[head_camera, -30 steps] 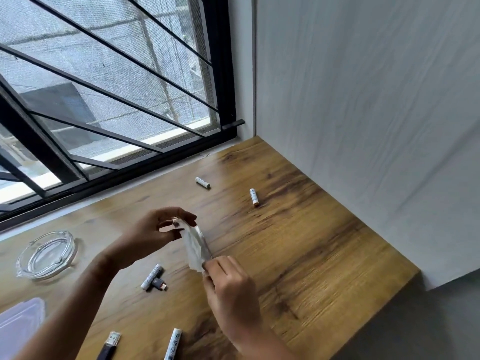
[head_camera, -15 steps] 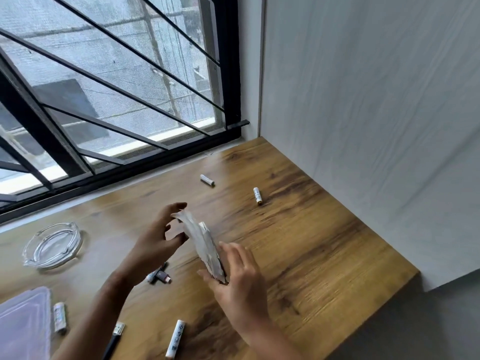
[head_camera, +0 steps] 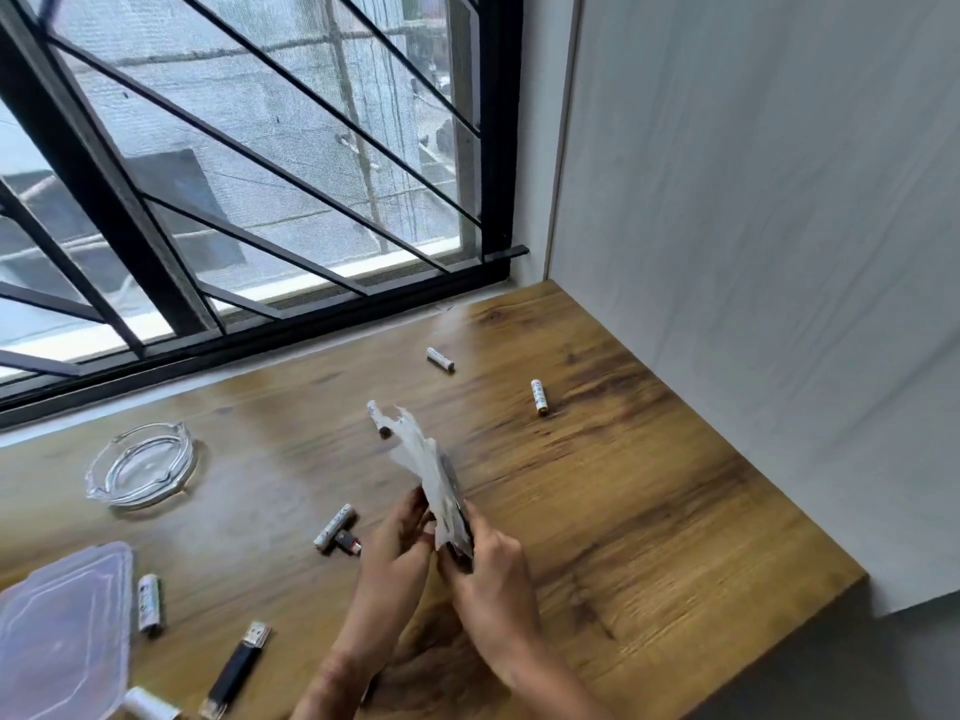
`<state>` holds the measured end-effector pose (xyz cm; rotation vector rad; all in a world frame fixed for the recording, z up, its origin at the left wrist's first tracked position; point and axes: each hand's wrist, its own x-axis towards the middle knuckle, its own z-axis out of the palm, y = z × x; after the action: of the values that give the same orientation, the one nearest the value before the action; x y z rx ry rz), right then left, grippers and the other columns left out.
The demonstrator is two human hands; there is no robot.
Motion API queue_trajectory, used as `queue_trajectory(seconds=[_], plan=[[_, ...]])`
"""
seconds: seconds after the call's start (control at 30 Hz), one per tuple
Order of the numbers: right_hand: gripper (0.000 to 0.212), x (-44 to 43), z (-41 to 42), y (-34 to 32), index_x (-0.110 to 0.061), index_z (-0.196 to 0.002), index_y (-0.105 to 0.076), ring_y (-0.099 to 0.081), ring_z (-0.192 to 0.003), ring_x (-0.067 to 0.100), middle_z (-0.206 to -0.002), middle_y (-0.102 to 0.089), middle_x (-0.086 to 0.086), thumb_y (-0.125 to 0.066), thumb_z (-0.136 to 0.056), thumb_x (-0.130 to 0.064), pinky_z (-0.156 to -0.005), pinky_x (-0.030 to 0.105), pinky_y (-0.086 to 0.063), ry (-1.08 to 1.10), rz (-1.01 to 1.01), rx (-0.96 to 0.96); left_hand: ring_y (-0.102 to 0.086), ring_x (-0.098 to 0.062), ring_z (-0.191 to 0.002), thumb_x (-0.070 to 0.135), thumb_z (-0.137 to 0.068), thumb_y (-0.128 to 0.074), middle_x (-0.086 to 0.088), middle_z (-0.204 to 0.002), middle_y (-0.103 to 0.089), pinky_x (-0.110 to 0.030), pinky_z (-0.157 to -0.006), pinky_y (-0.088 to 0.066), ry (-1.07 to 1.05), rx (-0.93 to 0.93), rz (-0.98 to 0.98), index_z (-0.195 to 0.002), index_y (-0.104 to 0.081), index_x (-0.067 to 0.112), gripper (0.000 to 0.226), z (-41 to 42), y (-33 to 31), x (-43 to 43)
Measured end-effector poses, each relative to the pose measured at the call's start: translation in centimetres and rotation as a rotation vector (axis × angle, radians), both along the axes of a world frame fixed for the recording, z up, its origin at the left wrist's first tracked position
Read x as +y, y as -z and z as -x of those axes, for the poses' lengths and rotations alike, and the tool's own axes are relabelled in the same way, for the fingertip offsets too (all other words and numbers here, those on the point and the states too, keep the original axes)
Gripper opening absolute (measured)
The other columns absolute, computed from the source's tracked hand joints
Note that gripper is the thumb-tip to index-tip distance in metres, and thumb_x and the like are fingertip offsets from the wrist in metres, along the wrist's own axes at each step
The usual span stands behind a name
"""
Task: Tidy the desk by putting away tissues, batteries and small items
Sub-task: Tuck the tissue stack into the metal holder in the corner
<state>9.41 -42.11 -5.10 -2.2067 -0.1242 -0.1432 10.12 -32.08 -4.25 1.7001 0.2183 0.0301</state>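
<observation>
Head view. The surface is a wooden desk (head_camera: 649, 511) with brown grain, set in a corner. Its far edge meets a window (head_camera: 260, 174) crossed by black diagonal bars, and its right edge meets a pale wall panel (head_camera: 753, 252). Grey floor shows beyond the front right corner. The tissue packet (head_camera: 431, 470), whitish with a ragged upper end, is held clear of the desk above its middle, tilted with the top toward the window. The left hand (head_camera: 395, 558) has its fingers curled and pinches the packet's lower part from the left. The right hand (head_camera: 493, 579) has its fingers curled round the lower end from the right, where a dark face of the packet shows. Five batteries lie on the wood. The far battery (head_camera: 440, 359) is near the sill, and the right battery (head_camera: 540, 396) lies toward the wall panel. The hidden battery (head_camera: 378, 420) is partly behind the packet's top. The middle battery (head_camera: 335, 526) lies left of the left hand, touching a small USB adapter (head_camera: 347, 543). The near battery (head_camera: 148, 601) is just beside a clear plastic container (head_camera: 57, 631) at the left edge. A glass ashtray (head_camera: 140, 465) stands well left of the hands. A black USB stick (head_camera: 236, 667) lies near the front edge. A white cylinder (head_camera: 148, 706) is cut off at the bottom; its kind cannot be told.
</observation>
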Motion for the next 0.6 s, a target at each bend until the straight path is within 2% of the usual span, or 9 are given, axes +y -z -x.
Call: queue_trajectory(seconds=[0.1,0.17,0.23,0.3,0.37,0.43,0.53,0.6], plan=[[0.037,-0.7,-0.7,-0.9,-0.020,-0.121,-0.056,-0.067,-0.084,0.018,-0.093,-0.072,0.005,-0.062,-0.085,-0.027,-0.071,0.022,-0.047,0.003,-0.001,-0.063,-0.059,0.006,-0.103,-0.015,-0.086,-0.046,0.026,-0.100,-0.067,-0.016,-0.092,-0.045,0.002,0.011,0.045,-0.114,-0.054,0.025,0.049,-0.9,-0.3,-0.2],[0.038,-1.3,-1.6,-1.6,-0.019,-0.120,-0.057,-0.067,-0.082,0.014,-0.092,-0.072,0.003,-0.064,-0.084,-0.021,-0.068,0.013,-0.044,-0.002,-0.016,-0.091,-0.058,0.008,-0.102,-0.014,-0.088,-0.043,0.028,-0.101,-0.065,-0.012,-0.087,-0.046,0.040,0.005,0.087,-0.117,-0.052,0.026,0.050,-1.7,-1.3,-0.5],[0.039,-2.1,-2.8,-2.6,-0.018,-0.121,-0.058,-0.067,-0.080,0.012,-0.092,-0.072,0.002,-0.066,-0.082,-0.018,-0.069,0.011,-0.044,0.003,-0.044,-0.118,-0.057,0.014,-0.102,-0.011,-0.090,-0.042,0.031,-0.100,-0.065,-0.006,-0.082,-0.045,0.108,-0.013,0.096,-0.112,-0.053,0.034,0.051,-2.8,-3.1,-1.2],[0.039,-3.0,-4.3,-3.7,-0.019,-0.121,-0.057,-0.067,-0.080,0.010,-0.092,-0.072,0.000,-0.066,-0.083,-0.018,-0.070,0.016,-0.049,0.009,-0.067,-0.142,-0.056,0.018,-0.098,-0.010,-0.091,-0.040,0.031,-0.102,-0.062,-0.004,-0.078,-0.044,0.156,-0.035,0.107,-0.107,-0.051,0.040,0.054,-4.2,-4.9,-2.0],[0.038,-4.2,-6.3,-4.7,-0.019,-0.121,-0.056,-0.066,-0.081,0.006,-0.093,-0.071,-0.002,-0.066,-0.085,-0.021,-0.071,0.015,-0.051,0.018,-0.079,-0.167,-0.056,0.020,-0.092,-0.012,-0.090,-0.037,0.032,-0.097,-0.061,-0.005,-0.076,-0.045,0.212,-0.047,0.106,-0.103,-0.050,0.041,0.056,-6.1,-6.4,-3.1],[0.037,-5.5,-8.5,-5.4,-0.018,-0.120,-0.057,-0.066,-0.081,0.007,-0.092,-0.070,-0.002,-0.066,-0.085,-0.023,-0.071,0.018,-0.053,0.039,-0.068,-0.184,-0.057,0.017,-0.093,-0.011,-0.090,-0.038,0.033,-0.094,-0.062,-0.008,-0.077,-0.047,0.287,-0.049,0.082,-0.102,-0.050,0.044,0.058,-8.4,-7.6,-4.4],[0.038,-7.6,-12.4,-5.7,-0.011,-0.117,-0.059,-0.067,-0.078,0.012,-0.089,-0.071,0.002,-0.066,-0.085,-0.028,-0.067,0.027,-0.057,0.072,-0.041,-0.195,-0.056,0.007,-0.100,-0.007,-0.090,-0.039,0.029,-0.100,-0.059,-0.016,-0.088,-0.047,0.357,-0.017,0.082,-0.099,-0.053,0.045,0.054,-12.2,-8.9,-6.5],[0.037,-9.0,-14.9,-5.9,-0.010,-0.117,-0.059,-0.068,-0.080,0.015,-0.090,-0.071,0.004,-0.065,-0.085,-0.028,-0.069,0.033,-0.058,0.108,-0.079,-0.188,-0.058,0.006,-0.097,-0.009,-0.089,-0.038,0.025,-0.099,-0.061,-0.014,-0.085,-0.048,0.379,0.017,0.110,-0.094,-0.056,0.040,0.052,-14.5,-9.5,-7.8]])
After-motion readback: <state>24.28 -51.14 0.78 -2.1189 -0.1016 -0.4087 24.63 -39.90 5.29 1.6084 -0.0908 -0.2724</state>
